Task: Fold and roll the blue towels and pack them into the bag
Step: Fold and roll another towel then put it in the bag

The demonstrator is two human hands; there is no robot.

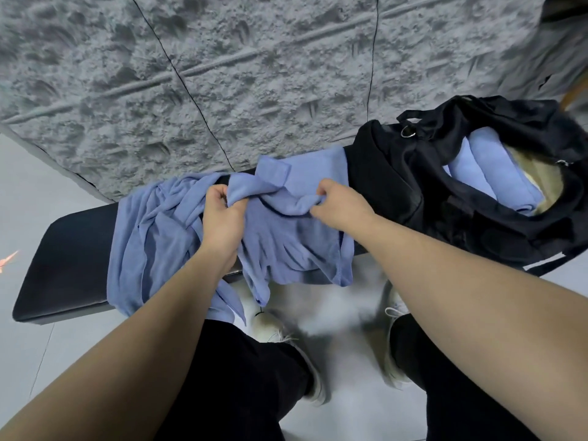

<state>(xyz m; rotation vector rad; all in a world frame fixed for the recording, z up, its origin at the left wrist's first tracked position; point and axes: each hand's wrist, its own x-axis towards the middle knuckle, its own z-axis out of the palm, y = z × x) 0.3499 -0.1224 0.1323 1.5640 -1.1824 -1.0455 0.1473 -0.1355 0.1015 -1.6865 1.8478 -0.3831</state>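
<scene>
Hidden: bag (pixel 397 173) cut off at right; shoes (pixel 391 313) blurry.
Towel (pixel 286 237): blue, crumpled on worktop (pixel 70 259).
Left hand (pixel 222 214): pinches towel.
Right hand (pixel 340 202): pinches towel.

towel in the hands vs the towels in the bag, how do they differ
The towel in the hands is loose and crumpled; the towels in the bag are rolled tight. The first drapes over the black bench, pinched by both hands; the rolled ones lie untouched inside the black bag. Both are the same light blue.
</scene>
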